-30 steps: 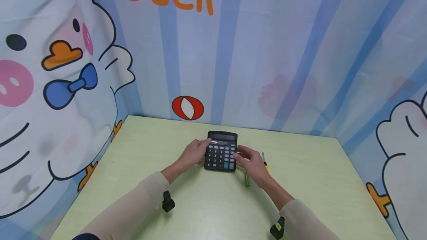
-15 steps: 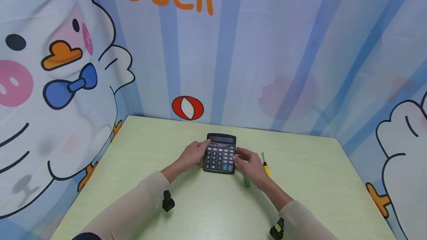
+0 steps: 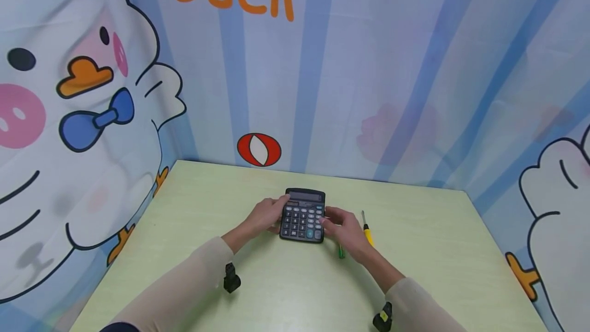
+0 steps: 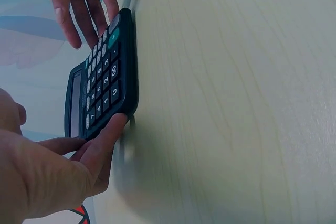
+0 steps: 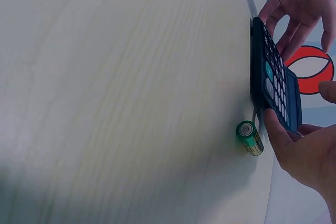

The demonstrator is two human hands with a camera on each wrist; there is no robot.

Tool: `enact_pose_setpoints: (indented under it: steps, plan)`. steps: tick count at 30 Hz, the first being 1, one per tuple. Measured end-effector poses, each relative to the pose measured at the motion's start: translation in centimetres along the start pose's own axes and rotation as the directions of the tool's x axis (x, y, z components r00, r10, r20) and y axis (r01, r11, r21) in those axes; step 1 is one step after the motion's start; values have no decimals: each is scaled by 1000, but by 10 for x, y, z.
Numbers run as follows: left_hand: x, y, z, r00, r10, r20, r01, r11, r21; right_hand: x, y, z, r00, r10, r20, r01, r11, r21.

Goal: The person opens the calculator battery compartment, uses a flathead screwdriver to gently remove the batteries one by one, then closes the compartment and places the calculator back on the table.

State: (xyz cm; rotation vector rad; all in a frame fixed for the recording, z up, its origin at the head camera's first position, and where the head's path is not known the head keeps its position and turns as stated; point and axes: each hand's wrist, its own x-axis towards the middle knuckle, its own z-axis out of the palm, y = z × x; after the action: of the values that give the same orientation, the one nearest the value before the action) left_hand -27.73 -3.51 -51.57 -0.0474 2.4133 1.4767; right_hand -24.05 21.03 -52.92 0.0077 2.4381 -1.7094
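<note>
A black calculator (image 3: 301, 219), keys and screen facing up, is between my two hands. My left hand (image 3: 266, 214) grips its left edge, the thumb near the screen and the other fingers at the side and underneath. On the opposite edge, my right hand (image 3: 346, 232) holds it with the thumb by the right-hand keys. The wrist views show the calculator (image 4: 102, 77) low over the table, its underside mostly hidden; whether its near edge touches the wood is unclear. Close to my right hand, a green battery (image 5: 251, 138) lies on the table.
A screwdriver (image 3: 366, 230) with a yellow handle lies right of my right hand, partly covered by it. The pale wooden table (image 3: 221, 188) meets a printed cloth backdrop (image 3: 350, 65) at its back and sides.
The calculator has come slightly down and toward me, a little to the left, with both hands still holding it. More of the screwdriver shows now.
</note>
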Motion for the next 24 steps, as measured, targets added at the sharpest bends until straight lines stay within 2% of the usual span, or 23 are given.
enact_pose_setpoints:
  steps: [15, 24]
  plan:
    - [2, -3, 0, 999, -21, 32, 21, 1000, 5, -3, 1, 1, 1000, 19, 11, -19, 999, -45]
    - [2, -4, -6, 996, 20, 92, -22, 1000, 10, -2, -7, -6, 995, 50, 90, -54, 998, 43]
